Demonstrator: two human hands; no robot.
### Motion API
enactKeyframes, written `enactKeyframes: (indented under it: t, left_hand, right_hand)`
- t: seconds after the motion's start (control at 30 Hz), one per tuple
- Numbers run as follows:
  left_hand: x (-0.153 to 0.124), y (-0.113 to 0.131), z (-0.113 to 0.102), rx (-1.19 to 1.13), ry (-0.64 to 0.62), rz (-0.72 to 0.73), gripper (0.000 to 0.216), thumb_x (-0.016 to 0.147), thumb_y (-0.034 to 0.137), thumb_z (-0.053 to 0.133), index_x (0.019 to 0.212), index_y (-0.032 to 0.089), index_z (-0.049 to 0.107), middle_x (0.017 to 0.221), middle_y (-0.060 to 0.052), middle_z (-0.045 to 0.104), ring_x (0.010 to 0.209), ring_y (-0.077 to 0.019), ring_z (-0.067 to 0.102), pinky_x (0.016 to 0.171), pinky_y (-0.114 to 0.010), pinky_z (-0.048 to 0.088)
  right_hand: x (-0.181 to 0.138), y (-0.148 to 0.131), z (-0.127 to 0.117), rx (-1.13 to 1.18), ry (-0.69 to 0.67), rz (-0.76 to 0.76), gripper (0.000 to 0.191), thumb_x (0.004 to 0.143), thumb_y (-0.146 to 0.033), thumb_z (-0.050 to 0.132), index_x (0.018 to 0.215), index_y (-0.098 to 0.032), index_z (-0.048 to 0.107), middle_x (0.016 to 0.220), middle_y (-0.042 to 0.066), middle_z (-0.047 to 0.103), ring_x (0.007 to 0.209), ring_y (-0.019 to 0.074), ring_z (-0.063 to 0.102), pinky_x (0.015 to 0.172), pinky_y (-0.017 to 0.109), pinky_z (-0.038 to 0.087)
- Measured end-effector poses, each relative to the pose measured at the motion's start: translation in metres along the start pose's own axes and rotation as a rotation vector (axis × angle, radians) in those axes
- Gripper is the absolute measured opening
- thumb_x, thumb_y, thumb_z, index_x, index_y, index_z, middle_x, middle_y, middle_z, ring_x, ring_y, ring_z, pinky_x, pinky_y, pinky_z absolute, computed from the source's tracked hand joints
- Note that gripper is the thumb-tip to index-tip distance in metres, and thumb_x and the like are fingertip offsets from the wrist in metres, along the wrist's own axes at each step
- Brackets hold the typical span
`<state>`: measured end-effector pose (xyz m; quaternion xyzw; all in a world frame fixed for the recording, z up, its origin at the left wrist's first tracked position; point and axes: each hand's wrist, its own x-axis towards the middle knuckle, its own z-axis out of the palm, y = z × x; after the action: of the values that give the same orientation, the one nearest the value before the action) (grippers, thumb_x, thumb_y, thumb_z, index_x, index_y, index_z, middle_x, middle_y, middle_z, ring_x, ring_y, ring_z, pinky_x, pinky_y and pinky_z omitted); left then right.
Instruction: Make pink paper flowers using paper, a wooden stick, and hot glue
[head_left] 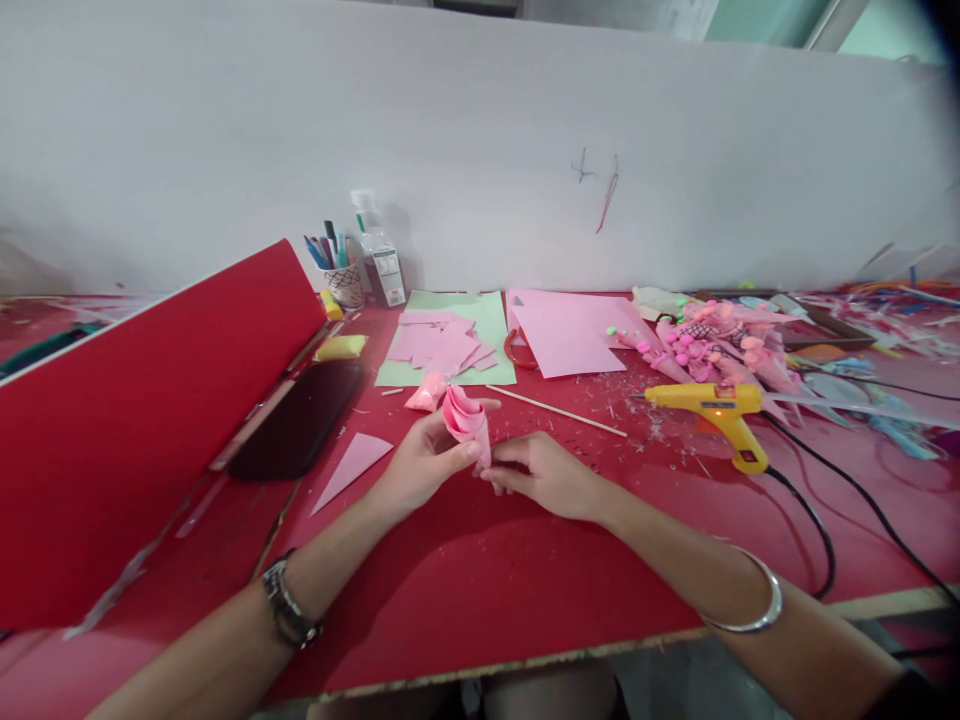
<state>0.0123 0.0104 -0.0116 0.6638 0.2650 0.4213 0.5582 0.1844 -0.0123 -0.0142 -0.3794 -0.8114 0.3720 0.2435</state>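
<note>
A rolled pink paper cone [466, 418] is held above the red table, its layered, wide end up. My left hand [427, 460] grips the cone from the left, thumb across its front. With bent fingers, my right hand [544, 475] pinches the narrow lower end. Just behind the cone lies a small bag of pinkish-orange material [426, 392]. A flat pink paper piece [354, 468] rests on the table left of my left hand. Beyond my right hand lies a thin wooden stick [559, 411].
A yellow hot glue gun [712, 405] with a black cord lies at right, near a pile of pink paper cones [705, 340]. Pink sheets [574, 335] and cut pieces on a green sheet [491, 310] lie behind. A phone [296, 425] and red board [150, 400] are left.
</note>
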Motion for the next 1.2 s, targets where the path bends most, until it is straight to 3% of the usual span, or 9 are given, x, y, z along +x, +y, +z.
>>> enactKeyframes:
  t: [0.17, 0.53, 0.7, 0.87, 1.07, 1.2]
  left_hand:
    - [0.0005, -0.0002, 0.0006, -0.006, 0.038, 0.007, 0.027, 0.071, 0.034, 0.058, 0.088, 0.014, 0.061, 0.071, -0.003, 0.060, 0.058, -0.0113, 0.052, 0.057, -0.024, 0.045]
    - [0.0006, -0.0031, -0.0002, -0.043, 0.069, 0.031, 0.025, 0.075, 0.034, 0.055, 0.090, 0.015, 0.059, 0.081, -0.004, 0.059, 0.063, -0.0107, 0.052, 0.061, -0.023, 0.045]
    - [0.0011, -0.0037, 0.0000, -0.081, 0.022, 0.046, 0.018, 0.077, 0.033, 0.052, 0.079, 0.015, 0.058, 0.065, 0.000, 0.055, 0.056, -0.0092, 0.050, 0.059, -0.022, 0.044]
    - [0.0018, -0.0059, -0.0001, -0.142, 0.032, 0.062, 0.019, 0.076, 0.035, 0.054, 0.077, 0.016, 0.055, 0.067, 0.002, 0.053, 0.056, -0.0078, 0.047, 0.056, -0.020, 0.041]
    - [0.0034, -0.0008, -0.0003, -0.043, 0.018, 0.069, 0.019, 0.077, 0.033, 0.052, 0.072, 0.015, 0.054, 0.063, 0.002, 0.051, 0.058, -0.0084, 0.049, 0.059, -0.020, 0.042]
    - [0.0036, 0.0026, 0.0029, 0.064, -0.027, -0.011, 0.012, 0.074, 0.026, 0.056, 0.077, 0.015, 0.055, 0.065, 0.001, 0.057, 0.062, -0.0106, 0.054, 0.062, -0.022, 0.045]
  right_hand:
    - [0.0001, -0.0015, 0.0004, 0.039, -0.002, 0.007, 0.024, 0.083, -0.029, 0.043, 0.071, -0.014, 0.057, 0.063, 0.000, 0.058, 0.058, 0.0088, 0.054, 0.058, 0.020, 0.040]
    - [0.0001, 0.0001, 0.0010, 0.071, 0.012, -0.004, 0.026, 0.084, -0.028, 0.042, 0.068, -0.014, 0.056, 0.062, 0.001, 0.058, 0.058, 0.0086, 0.055, 0.060, 0.020, 0.041]
    - [0.0002, 0.0001, 0.0009, 0.077, 0.019, -0.001, 0.026, 0.084, -0.030, 0.042, 0.067, -0.015, 0.055, 0.061, 0.000, 0.058, 0.058, 0.0087, 0.055, 0.060, 0.020, 0.041]
    - [0.0004, -0.0003, 0.0006, 0.083, 0.024, 0.021, 0.026, 0.084, -0.029, 0.041, 0.068, -0.014, 0.055, 0.062, 0.001, 0.057, 0.058, 0.0089, 0.055, 0.060, 0.020, 0.041]
    - [0.0013, 0.0009, 0.0003, 0.081, 0.071, 0.060, 0.027, 0.085, -0.029, 0.039, 0.070, -0.014, 0.055, 0.061, 0.000, 0.058, 0.056, 0.0086, 0.055, 0.058, 0.020, 0.040]
    - [0.0013, 0.0007, 0.0001, 0.102, 0.092, 0.057, 0.022, 0.084, -0.026, 0.040, 0.072, -0.015, 0.055, 0.062, 0.000, 0.058, 0.056, 0.0084, 0.055, 0.057, 0.019, 0.040]
